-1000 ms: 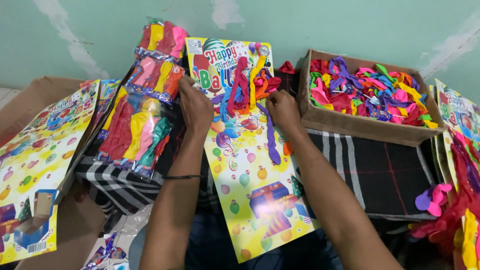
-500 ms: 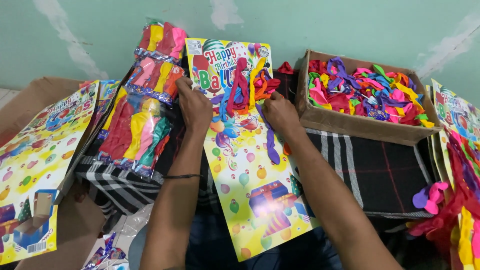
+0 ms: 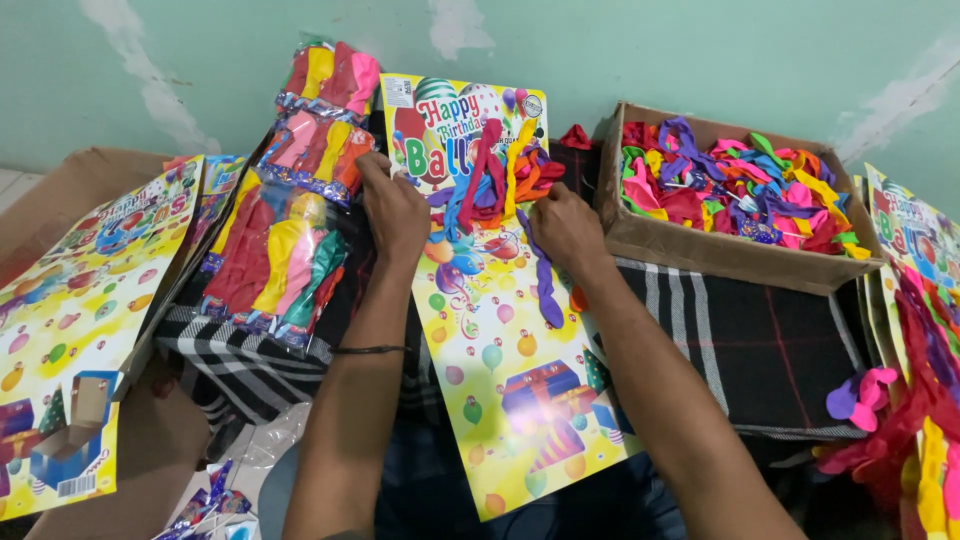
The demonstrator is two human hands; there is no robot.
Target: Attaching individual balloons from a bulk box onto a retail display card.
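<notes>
Green plaster wall (image 3: 650,50), patched with pale scuffs, fills the top of the frame. Below it a black plaid cloth (image 3: 760,345) with white stripes covers the lap and spreads from the centre to the right.

Brown cardboard (image 3: 60,195) lies at the far left, and on it rests a stack of yellow printed cards (image 3: 70,330) reaching down to the lower left corner. An open carton (image 3: 700,245) sits in the upper right, full of loose balloons (image 3: 730,185) in many colours. More printed cards (image 3: 915,235) and strung balloons (image 3: 920,420) crowd the right edge.

A yellow card (image 3: 505,395) runs from top centre down to lower centre, leaning on the cloth. Left of it, clear packs (image 3: 285,245) of red, yellow, pink and green balloons lie in a row towards the upper left.

A bunch of long balloons (image 3: 495,185) is fixed at the top of the yellow card; one purple one hangs down beside the right wrist.

The left hand (image 3: 392,210) is curled on the card's left edge, fingers bent over it, touching the packs' side. The right hand (image 3: 565,228) is closed at the bunch's lower right, fingertips hidden among the balloons, so what it pinches cannot be told. A thin black band (image 3: 368,349) circles the left forearm.
</notes>
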